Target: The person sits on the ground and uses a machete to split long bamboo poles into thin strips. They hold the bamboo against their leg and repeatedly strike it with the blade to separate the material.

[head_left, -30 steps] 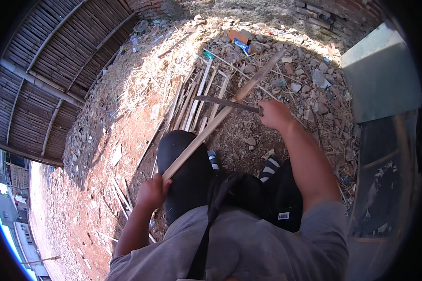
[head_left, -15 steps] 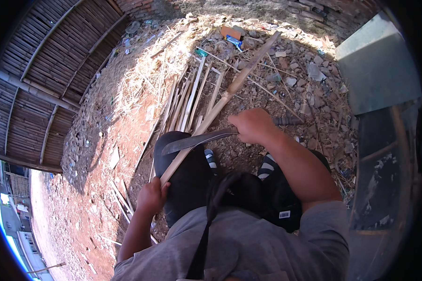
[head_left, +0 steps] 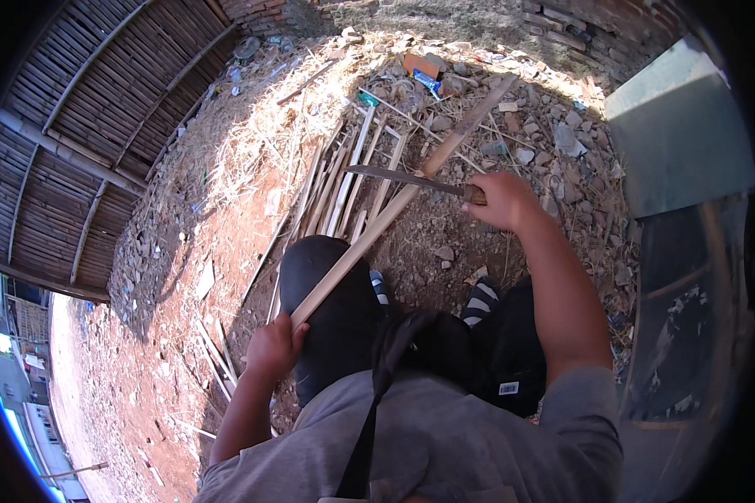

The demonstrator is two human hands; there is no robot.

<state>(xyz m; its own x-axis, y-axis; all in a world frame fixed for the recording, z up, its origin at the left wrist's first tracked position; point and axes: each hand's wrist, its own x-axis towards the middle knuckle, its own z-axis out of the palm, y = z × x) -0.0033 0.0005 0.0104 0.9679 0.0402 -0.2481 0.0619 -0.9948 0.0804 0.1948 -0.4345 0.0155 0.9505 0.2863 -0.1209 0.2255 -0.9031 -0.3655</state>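
A long pale bamboo slat [head_left: 354, 256] slants from my left side over my left knee toward the rubble, darker brown at its far end. My left hand [head_left: 274, 346] is closed around its near end. In my right hand [head_left: 501, 201] I grip the wooden handle of a machete [head_left: 398, 176]. Its dark blade points left, crossing the slat about midway along; whether the edge touches the slat I cannot tell. Several slats [head_left: 344, 180] lie side by side on the ground beyond my left knee.
Broken bricks and stones [head_left: 562, 172] with litter cover the ground ahead, before a brick wall [head_left: 470, 21]. A woven bamboo panel [head_left: 84, 126] stands at the left. On the right are a grey-green board [head_left: 684, 134] and a dark framed panel [head_left: 679, 327]. More thin strips [head_left: 216, 356] lie left of me.
My right hand has moved forward and to the right, taking the machete from above my knee to farther along the slat. My left hand stays at the near end.
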